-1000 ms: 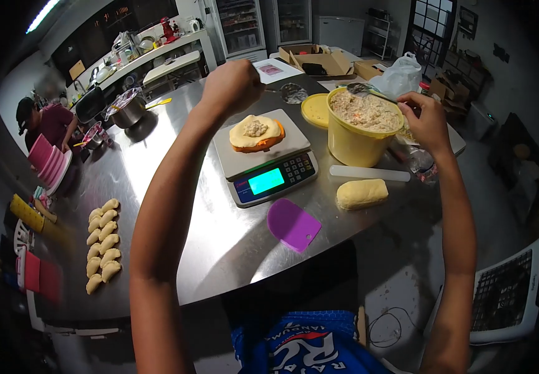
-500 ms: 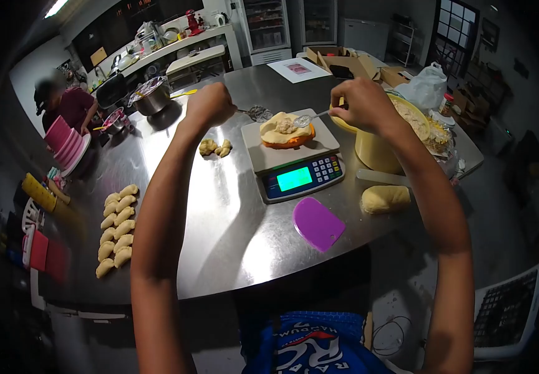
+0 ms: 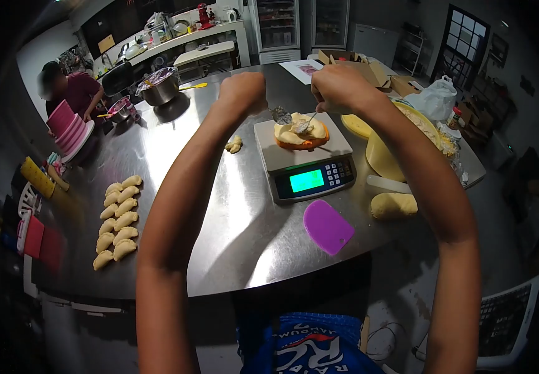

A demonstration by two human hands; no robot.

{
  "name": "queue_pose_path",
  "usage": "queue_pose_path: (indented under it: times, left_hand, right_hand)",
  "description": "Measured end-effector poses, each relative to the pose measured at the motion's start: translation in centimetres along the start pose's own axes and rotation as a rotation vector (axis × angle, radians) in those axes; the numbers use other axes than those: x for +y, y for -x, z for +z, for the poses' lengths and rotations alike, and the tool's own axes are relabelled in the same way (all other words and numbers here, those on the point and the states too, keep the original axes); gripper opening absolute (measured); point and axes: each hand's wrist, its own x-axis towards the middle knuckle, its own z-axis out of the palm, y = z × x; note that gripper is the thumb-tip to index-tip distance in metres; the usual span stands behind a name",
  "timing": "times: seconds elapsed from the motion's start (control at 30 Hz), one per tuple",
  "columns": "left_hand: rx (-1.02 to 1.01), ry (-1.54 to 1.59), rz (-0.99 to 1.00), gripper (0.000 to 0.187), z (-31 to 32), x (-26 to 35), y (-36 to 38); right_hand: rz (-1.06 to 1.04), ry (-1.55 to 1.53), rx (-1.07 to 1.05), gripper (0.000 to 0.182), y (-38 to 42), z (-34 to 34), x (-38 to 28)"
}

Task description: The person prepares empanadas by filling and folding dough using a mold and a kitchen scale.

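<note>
My left hand (image 3: pixel 243 93) is closed on a spoon (image 3: pixel 280 115), whose bowl is at the left edge of the dough. My right hand (image 3: pixel 339 86) grips another spoon (image 3: pixel 305 126), its bowl on the filling in the middle of the dough. The flattened dough (image 3: pixel 287 134) lies in an orange mould (image 3: pixel 310 144) on the digital scale (image 3: pixel 274 161). The scale's display is lit green. To the scale's left sits a small lump of dough (image 3: pixel 234 144). A purple scraper (image 3: pixel 328 227) lies in front of the scale.
Several folded pastries (image 3: pixel 125 219) lie in two rows at the left. A dough roll (image 3: pixel 393 206) and a yellow tub (image 3: pixel 383 154) stand at the right. Steel pot (image 3: pixel 160 91) is farther back. A co-worker (image 3: pixel 73 93) is beside pink stacked containers (image 3: pixel 68 132) at the far left.
My hands have come closer together. The left spoon has moved right to the dough, and the right spoon is held more upright over the filling. The camera view has shifted slightly.
</note>
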Motion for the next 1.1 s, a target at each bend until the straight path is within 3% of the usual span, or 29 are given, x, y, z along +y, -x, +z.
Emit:
queue_pose_path:
  times: [0.23,0.57,0.77,1.1]
  left_hand:
    - [-0.104,-0.049,0.006,0.022,-0.7,1.3,0.2]
    - [0.022,0.028,0.024,0.019,-0.3,-0.1,-0.2]
    - [-0.103,-0.045,-0.011,0.023,-0.5,1.3,0.3]
    - [-0.113,-0.057,0.048,0.020,-0.4,2.2,0.0]
  right_hand:
    - [-0.009,0.050,0.018,0.017,-0.6,0.0,-0.9]
    - [0.024,0.035,0.066,0.016,1.0,-1.3,0.4]
    - [-0.012,0.053,0.018,0.016,0.6,-0.9,-0.3]
    - [-0.024,0.105,0.061,0.015,-0.5,-0.2,-2.2]
